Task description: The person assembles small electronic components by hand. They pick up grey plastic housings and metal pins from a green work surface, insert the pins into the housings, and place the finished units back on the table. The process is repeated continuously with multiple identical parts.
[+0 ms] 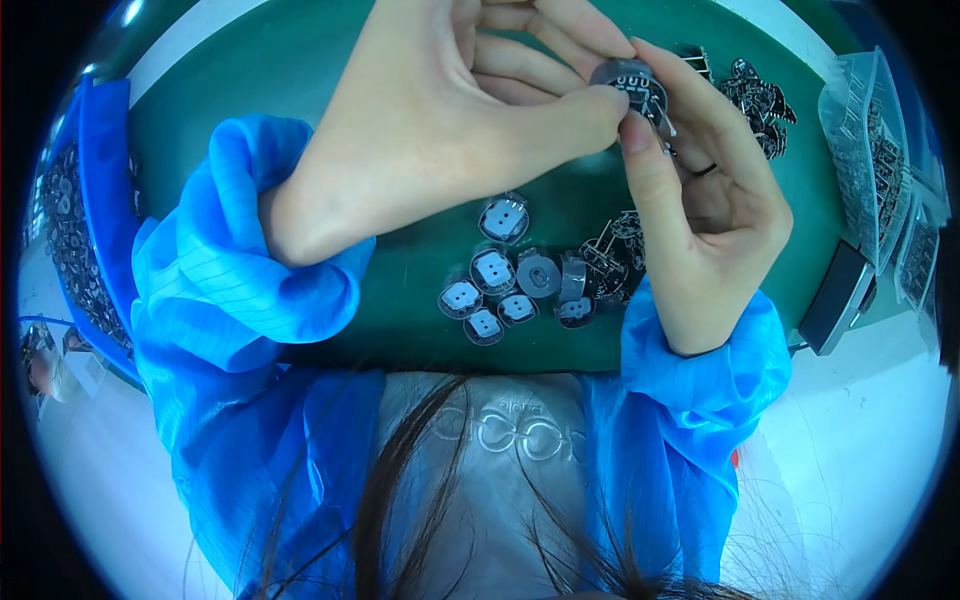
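Note:
Above the far part of the green mat, my left hand [440, 130] and my right hand [715, 190] both pinch one small round dark-grey plastic part [622, 76]. Metal pins stick out of its near right side, and it is tilted with its fitted face partly turned to view. The thumbs of both hands press on its lower edge; my left fingertips behind it are partly hidden. Below my hands lie several similar round grey housings [493, 270], most with pale inserts showing. Beside them, by my right wrist, is a small heap of thin metal pieces [608, 262].
More dark metal pieces [757, 105] are piled at the far right of the green mat [400, 325]. A clear plastic bin [868, 150] of metal parts stands at the right edge, near a black flat box [837, 297]. On the left stands a blue bin [105, 190] of small parts.

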A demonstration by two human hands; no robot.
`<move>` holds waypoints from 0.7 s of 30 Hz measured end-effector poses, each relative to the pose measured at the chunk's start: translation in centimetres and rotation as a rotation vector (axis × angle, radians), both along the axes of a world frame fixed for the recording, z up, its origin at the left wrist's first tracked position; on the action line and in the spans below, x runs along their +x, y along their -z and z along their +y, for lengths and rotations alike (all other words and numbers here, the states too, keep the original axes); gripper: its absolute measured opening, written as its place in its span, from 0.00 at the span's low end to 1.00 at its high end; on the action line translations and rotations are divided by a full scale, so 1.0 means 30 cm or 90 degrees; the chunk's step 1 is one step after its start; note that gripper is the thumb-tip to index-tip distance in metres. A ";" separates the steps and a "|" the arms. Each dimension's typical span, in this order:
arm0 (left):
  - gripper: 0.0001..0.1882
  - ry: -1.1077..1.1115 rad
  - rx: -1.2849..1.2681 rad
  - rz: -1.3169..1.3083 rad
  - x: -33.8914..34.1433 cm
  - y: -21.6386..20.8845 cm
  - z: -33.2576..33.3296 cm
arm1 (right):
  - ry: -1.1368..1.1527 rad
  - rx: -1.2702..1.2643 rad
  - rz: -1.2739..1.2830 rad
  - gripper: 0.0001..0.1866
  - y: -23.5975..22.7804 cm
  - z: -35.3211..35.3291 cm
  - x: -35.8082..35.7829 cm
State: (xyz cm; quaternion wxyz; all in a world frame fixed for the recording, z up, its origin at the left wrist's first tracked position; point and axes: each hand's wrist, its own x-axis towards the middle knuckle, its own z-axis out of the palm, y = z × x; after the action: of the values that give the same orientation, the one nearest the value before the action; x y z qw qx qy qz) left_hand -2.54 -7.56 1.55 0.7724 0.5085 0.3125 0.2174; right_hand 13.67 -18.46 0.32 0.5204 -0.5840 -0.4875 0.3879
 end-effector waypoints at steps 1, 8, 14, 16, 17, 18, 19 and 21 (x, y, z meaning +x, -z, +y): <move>0.09 -0.022 0.007 0.018 0.004 -0.010 -0.013 | 0.001 0.009 -0.007 0.20 0.002 0.003 -0.008; 0.10 -0.067 0.189 0.036 0.032 0.026 -0.059 | 0.019 -0.046 0.110 0.19 0.004 -0.004 -0.044; 0.12 -0.055 0.185 -0.010 0.025 0.048 -0.063 | 0.013 -0.033 0.067 0.18 0.013 -0.014 -0.037; 0.12 -0.051 0.136 -0.052 0.026 0.061 -0.052 | 0.023 -0.018 0.050 0.18 0.020 -0.014 -0.032; 0.13 -0.034 0.111 -0.056 0.032 0.045 -0.039 | 0.030 -0.013 0.040 0.18 0.020 -0.012 -0.029; 0.13 -0.016 0.086 -0.057 0.038 0.028 -0.028 | 0.039 -0.014 0.029 0.18 0.010 -0.006 -0.024; 0.14 0.016 0.064 -0.044 0.053 -0.038 0.011 | 0.054 -0.013 0.057 0.18 0.010 -0.005 -0.017; 0.16 0.034 0.219 -0.066 0.034 0.014 0.013 | 0.077 -0.007 0.157 0.18 0.002 0.008 -0.001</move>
State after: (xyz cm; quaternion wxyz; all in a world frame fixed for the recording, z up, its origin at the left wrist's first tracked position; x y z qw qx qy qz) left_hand -1.51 -7.18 1.13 0.6948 0.6293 0.2167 0.2726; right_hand 13.65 -18.22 0.26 0.5959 -0.5626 -0.3817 0.4275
